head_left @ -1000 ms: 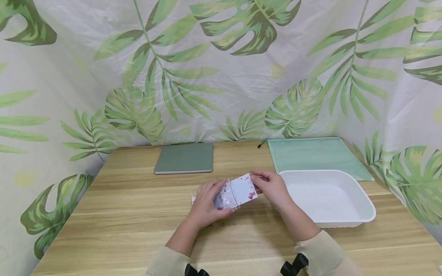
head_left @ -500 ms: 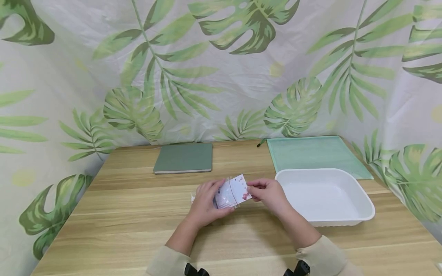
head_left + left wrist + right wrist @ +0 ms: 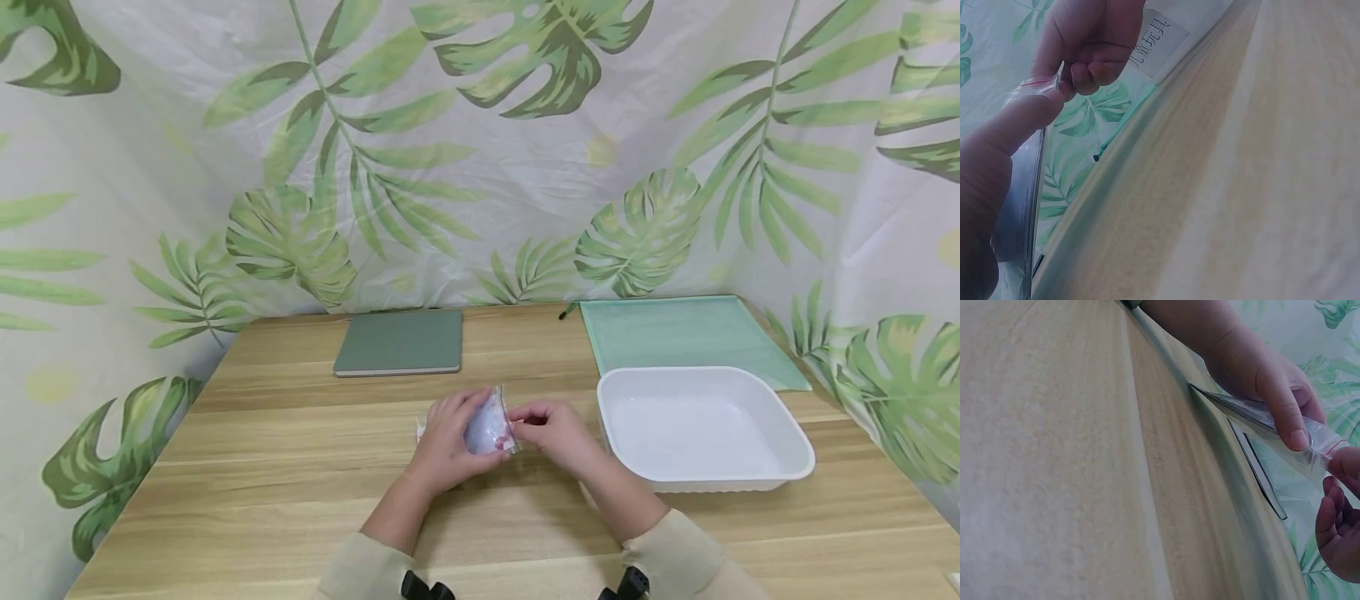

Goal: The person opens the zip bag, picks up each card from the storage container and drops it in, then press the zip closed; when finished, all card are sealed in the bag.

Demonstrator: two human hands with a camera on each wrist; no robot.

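A clear zip-lock bag (image 3: 486, 427) with a white printed card inside is tilted above the table. My left hand (image 3: 444, 446) grips its body between thumb and fingers; in the left wrist view the thumb (image 3: 1029, 119) lies along the bag near its mouth. My right hand (image 3: 557, 435) is at the mouth, its thumb and forefinger pinching the edge by the red zip line. In the right wrist view the bag (image 3: 1313, 456) stretches between the left hand (image 3: 1266, 375) and right hand (image 3: 1341, 519). The bag's far end is hidden behind the left hand.
On the right stands a white plastic tub (image 3: 705, 483); a label with printed characters (image 3: 1152, 39) shows on its side. Behind it lies a pale green mesh pouch (image 3: 675, 329) with a zip pull (image 3: 567, 312). A grey-green notebook (image 3: 399, 343) is at the back left.
The card has slid left into the bag, so its end no longer sticks out. My right hand has moved left to the bag's mouth. The left hand has stayed in place.
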